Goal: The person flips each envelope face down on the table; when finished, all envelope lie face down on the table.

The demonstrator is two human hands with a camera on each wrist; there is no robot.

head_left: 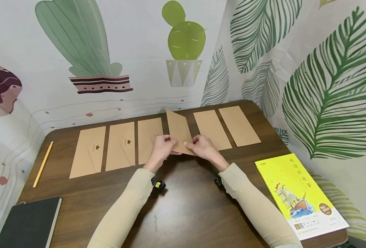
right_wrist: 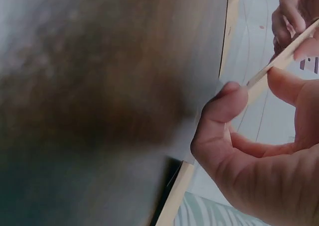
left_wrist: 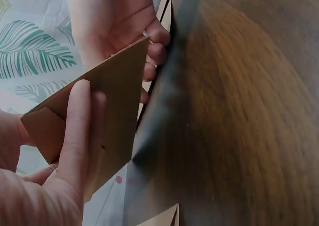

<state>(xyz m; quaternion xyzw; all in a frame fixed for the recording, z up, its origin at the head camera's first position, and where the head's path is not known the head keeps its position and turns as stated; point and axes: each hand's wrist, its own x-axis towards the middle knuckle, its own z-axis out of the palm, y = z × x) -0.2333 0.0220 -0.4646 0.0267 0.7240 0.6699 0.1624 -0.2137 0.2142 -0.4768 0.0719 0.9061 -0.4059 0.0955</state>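
A brown kraft-paper envelope [head_left: 179, 126] is raised at a tilt above the back of the desk, held in both hands. The left hand [head_left: 161, 148] pinches its near left corner, thumb on the face towards me. At the near right corner, the right hand [head_left: 205, 148] grips it between thumb and curled fingers. In the left wrist view, a left finger [left_wrist: 77, 126] lies along the underside of the envelope [left_wrist: 122, 91], near a folded flap. The right wrist view shows the envelope [right_wrist: 284, 59] nearly edge-on.
Similar envelopes lie in a row: three on the left, such as this one [head_left: 121, 146] with a crown print, and two plain ones [head_left: 240, 125] on the right. A pencil [head_left: 43, 164] and dark notebook [head_left: 28, 222] are at left, a yellow book [head_left: 282, 182] at right.
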